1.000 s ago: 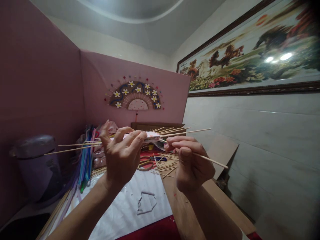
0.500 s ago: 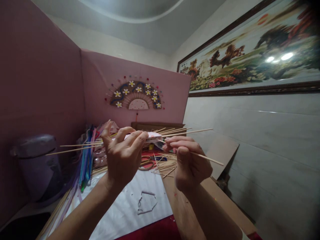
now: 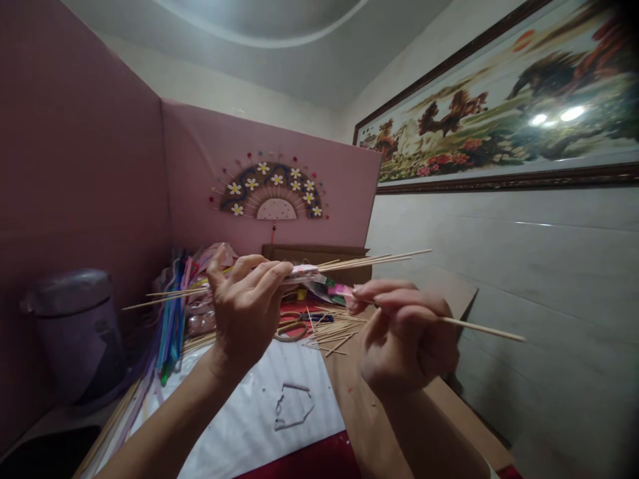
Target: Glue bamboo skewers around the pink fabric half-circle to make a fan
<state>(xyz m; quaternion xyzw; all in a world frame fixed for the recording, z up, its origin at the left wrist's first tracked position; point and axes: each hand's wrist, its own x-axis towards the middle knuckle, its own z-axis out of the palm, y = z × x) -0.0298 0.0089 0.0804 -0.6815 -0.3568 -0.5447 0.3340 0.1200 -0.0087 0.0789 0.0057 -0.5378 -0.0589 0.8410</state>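
My left hand [image 3: 247,303] is closed around a flat white piece with pinkish marks [image 3: 303,271], raised above the table. Several thin bamboo sticks [image 3: 374,261] run out from this piece to the right, and a couple of stick ends [image 3: 172,297] show left of the hand. My fingers hide most of the piece. To its right, my right hand [image 3: 412,326] pinches a single bamboo stick [image 3: 486,330] that slants down to the right. The fingers cover the stick's near end, close to something bright pink [image 3: 341,290] behind.
On the table lie scissors [image 3: 292,327], a pile of loose sticks [image 3: 339,329] and a white sheet [image 3: 239,412] with a grey outline of short strips [image 3: 293,407]. Coloured strips [image 3: 172,319] stand left, near a lidded bin [image 3: 82,339]. A decorated fan [image 3: 276,193] hangs on the pink panel behind.
My right hand has drawn its stick away from the white piece, to the right and slightly down. The sticks in my left hand have shifted a little to the right.
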